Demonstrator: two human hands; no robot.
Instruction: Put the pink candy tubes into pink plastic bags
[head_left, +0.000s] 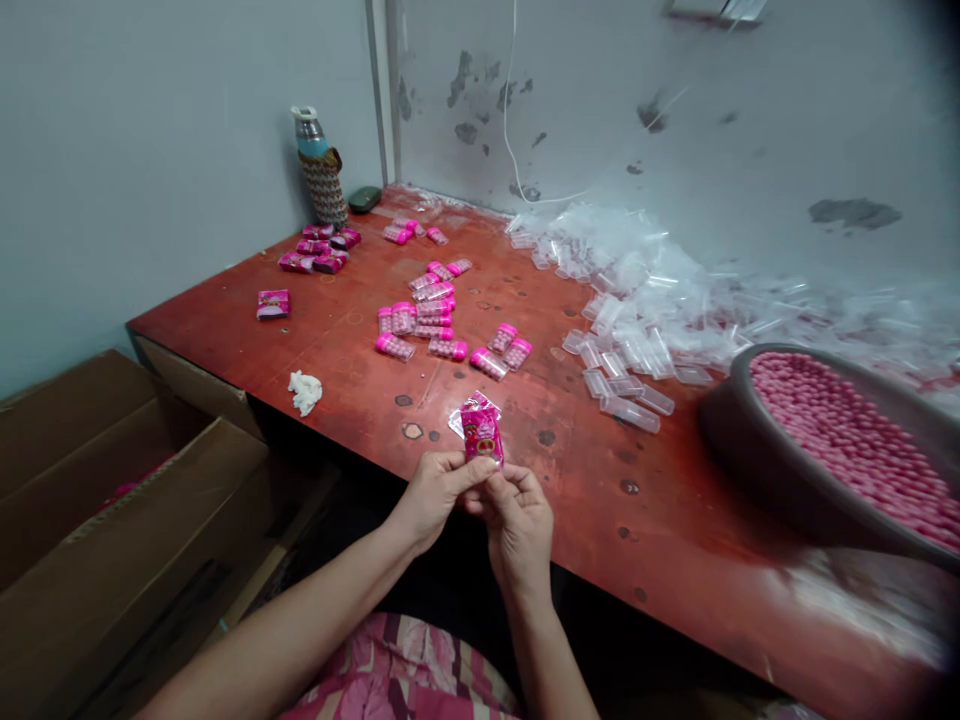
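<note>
Both hands meet at the table's front edge around one small pink packet (481,432). My left hand (439,495) pinches its lower left side, thumb on top. My right hand (521,515) closes on its lower right corner. Behind the packet, silvery and pink wrappers (459,420) lie on the red table (345,400). Farther back are several small clear bottles with pink caps and pink beads inside (489,363). Pink packets (273,305) lie at the left, most of them grouped near the back edge.
A big heap of clear empty tubes (652,350) covers the back right. A dark basin of pink beads (720,400) stands at the right. A bottle in a knitted cover (324,185), a green case (365,199) and crumpled white tissue (305,392) are at left. Cardboard boxes (150,520) stand lower left.
</note>
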